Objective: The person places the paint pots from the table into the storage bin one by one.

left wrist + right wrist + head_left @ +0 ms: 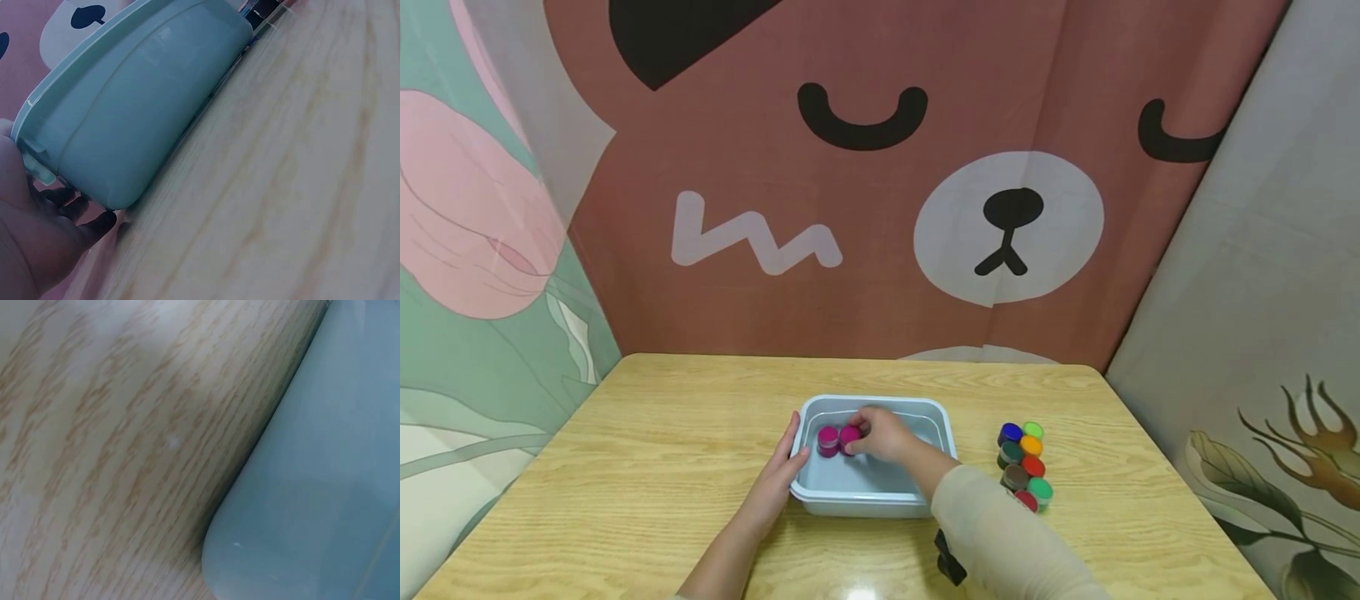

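Note:
A light blue-grey plastic basin (880,499) stands on the table. Inside it, towards the left, two small magenta-lidded paint pots stand side by side. My right hand (880,435) reaches over the basin and pinches the right magenta pot (849,437) between thumb and fingers; the left magenta pot (827,442) is beside it. At the basin's left wall, my left hand (778,475) grips the rim, thumb over the edge and the other fingers outside, as the left wrist view also shows. The right wrist view has only the basin's outer wall (300,494) and table; the right hand is out of it.
Right of the basin, several paint pots stand close together in two rows, among them a blue pot (1011,432), an orange pot (1032,446) and a brown pot (1015,477). The wooden table (700,433) ends at a bear-printed curtain (865,317).

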Available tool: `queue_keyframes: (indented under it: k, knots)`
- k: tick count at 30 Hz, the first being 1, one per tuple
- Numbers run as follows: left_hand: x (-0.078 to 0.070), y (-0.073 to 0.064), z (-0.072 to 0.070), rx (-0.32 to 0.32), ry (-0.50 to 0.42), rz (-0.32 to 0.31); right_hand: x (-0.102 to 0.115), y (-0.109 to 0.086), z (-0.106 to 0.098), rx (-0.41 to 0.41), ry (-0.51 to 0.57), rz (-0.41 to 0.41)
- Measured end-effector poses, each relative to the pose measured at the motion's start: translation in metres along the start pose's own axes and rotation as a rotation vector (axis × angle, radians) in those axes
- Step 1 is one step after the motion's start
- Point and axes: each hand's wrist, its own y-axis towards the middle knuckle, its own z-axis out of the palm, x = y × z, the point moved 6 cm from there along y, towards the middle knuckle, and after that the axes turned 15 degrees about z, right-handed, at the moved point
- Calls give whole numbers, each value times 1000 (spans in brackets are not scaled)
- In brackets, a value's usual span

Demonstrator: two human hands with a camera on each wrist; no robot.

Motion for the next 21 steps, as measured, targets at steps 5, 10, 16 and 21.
queue_keyframes:
  k: [5,10,16,21]
  knots:
    - [0,0,0,3,4,5,1,-1,-1,17,38,-3]
    - [1,0,0,1,3,-1,-1,-2,-3,32,96,0]
    - [1,0,1,0,6,-11,3,-8,-11,21,104,-38]
    - [1,1,0,-4,-1,-2,5,-14,-20,12,100,-19]
